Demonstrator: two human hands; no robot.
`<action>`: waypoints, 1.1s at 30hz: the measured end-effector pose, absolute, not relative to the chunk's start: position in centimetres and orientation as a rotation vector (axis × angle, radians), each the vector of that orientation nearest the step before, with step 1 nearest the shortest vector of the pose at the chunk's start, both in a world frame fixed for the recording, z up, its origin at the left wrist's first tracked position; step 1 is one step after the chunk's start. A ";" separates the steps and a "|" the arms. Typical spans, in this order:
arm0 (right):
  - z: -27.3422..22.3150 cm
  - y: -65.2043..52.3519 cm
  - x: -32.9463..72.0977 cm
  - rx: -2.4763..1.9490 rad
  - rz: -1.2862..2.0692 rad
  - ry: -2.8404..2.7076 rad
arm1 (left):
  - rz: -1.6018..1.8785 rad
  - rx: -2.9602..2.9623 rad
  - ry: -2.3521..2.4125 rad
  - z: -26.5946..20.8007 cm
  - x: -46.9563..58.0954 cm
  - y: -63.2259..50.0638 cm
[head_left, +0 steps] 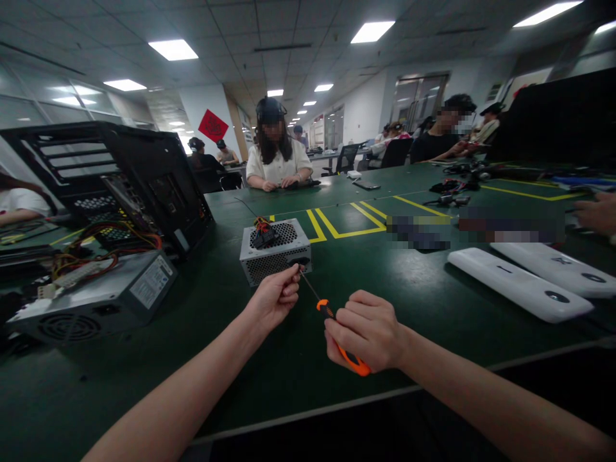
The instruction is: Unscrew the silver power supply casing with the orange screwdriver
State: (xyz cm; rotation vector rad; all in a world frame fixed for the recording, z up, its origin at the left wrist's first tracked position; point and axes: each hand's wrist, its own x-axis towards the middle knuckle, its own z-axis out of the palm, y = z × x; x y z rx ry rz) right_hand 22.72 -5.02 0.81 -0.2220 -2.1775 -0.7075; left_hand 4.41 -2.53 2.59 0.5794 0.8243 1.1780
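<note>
My right hand [368, 330] is wrapped around the orange and black handle of a screwdriver [325, 308]. Its thin shaft slants up and left toward the fingertips of my left hand [275, 296]. Those fingers are pinched at the shaft's tip; whatever small thing they hold is too small to make out. Just behind the left hand, a silver power supply [276, 253] with perforated sides rests on the green table [269, 378]. A bundle of coloured wires with a black connector [264, 237] lies on top of it.
At left stand an open black computer case [168, 186] and another power supply [113, 301] with tangled wires. Two white devices [520, 282] lie at right, with cables [450, 192] farther back. A person [279, 157] sits across the table; another person's hand [597, 212] shows at the right edge.
</note>
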 end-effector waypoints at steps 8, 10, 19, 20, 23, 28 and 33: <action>0.8 -5.0 22.5 -0.200 -0.740 -2.104 | 1.186 0.558 0.820 2.5 4.6 -2.5; 0.7 -5.0 22.5 -0.197 -0.736 -2.105 | 1.190 0.553 0.810 2.5 4.6 -2.6; 0.7 -5.0 22.3 -0.211 -0.740 -2.176 | 1.186 0.550 0.824 2.4 4.7 -2.6; 0.7 -5.0 22.3 -0.212 -0.739 -2.180 | 1.187 0.554 0.827 2.3 4.6 -2.5; 0.9 -5.0 22.2 -0.221 -0.742 -2.178 | 1.199 0.566 0.876 2.0 4.6 -2.4; 0.7 -4.7 22.2 -0.250 -0.720 -2.185 | 1.058 0.639 1.040 1.5 4.5 -2.3; 0.3 -4.0 21.6 -0.274 -0.693 -2.250 | 1.092 0.851 1.161 0.9 3.9 -1.5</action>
